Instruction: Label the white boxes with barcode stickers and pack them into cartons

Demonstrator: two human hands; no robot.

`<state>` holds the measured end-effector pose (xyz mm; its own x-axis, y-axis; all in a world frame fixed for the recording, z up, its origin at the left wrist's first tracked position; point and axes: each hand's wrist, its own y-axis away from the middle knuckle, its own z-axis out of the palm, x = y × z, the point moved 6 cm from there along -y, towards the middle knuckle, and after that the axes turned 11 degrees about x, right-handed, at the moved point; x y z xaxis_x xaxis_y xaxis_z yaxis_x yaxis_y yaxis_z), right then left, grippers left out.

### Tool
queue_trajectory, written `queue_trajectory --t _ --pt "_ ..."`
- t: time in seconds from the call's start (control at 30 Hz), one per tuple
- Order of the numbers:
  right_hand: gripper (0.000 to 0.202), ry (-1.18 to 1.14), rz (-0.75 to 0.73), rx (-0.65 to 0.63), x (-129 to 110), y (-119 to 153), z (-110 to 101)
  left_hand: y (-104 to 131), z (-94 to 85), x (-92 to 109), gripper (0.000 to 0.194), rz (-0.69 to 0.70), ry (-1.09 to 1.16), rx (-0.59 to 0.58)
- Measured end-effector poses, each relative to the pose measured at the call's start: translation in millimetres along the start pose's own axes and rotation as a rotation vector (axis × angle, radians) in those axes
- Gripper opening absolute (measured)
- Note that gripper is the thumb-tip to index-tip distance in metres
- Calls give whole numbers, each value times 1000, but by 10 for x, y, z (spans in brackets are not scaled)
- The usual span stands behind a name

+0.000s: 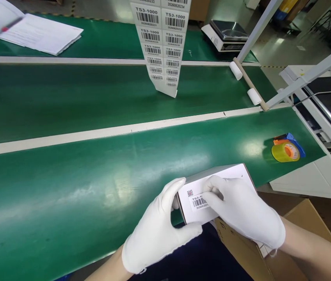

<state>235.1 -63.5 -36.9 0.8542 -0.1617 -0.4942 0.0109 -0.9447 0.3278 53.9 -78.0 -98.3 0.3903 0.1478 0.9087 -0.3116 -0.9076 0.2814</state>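
Observation:
A small white box (187, 208) is tilted at the front edge of the green bench. My gloved left hand (159, 226) grips its left end, thumb along the lower edge and fingers at the far side. On the face turned up to me are a small QR code (189, 193) and a white barcode label (198, 203) whose visible text begins "TS3-1". My right hand (235, 203), also in a white glove, is closed in a pinch at the label's right end. Its thumb and fingers cover that part, so whether the label lies fully flat cannot be seen.
A sheet of barcode labels (164, 50) hangs over the green bench (66, 187). A yellow tape roll in a dispenser (285, 152) lies at right. Farther back are a scale (226, 33) and papers (42, 33). An open cardboard box (308, 222) stands below my right arm.

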Motion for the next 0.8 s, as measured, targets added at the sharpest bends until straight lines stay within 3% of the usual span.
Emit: queue_trajectory --t 0.43,0.57,0.63,0.73,0.8 --pt "19 93 -7 26 -58 11 -17 13 -12 20 92 30 -28 7" --pt "18 240 -55 61 -110 38 26 4 -13 34 91 27 -65 19" --pt "11 406 -90 143 -122 93 26 5 -12 31 91 26 -83 20" --pt "53 623 -117 399 -137 236 -57 12 -16 -1 89 33 -114 19" --pt "75 585 -261 460 -192 335 -22 6 -34 -10 76 77 -142 48"
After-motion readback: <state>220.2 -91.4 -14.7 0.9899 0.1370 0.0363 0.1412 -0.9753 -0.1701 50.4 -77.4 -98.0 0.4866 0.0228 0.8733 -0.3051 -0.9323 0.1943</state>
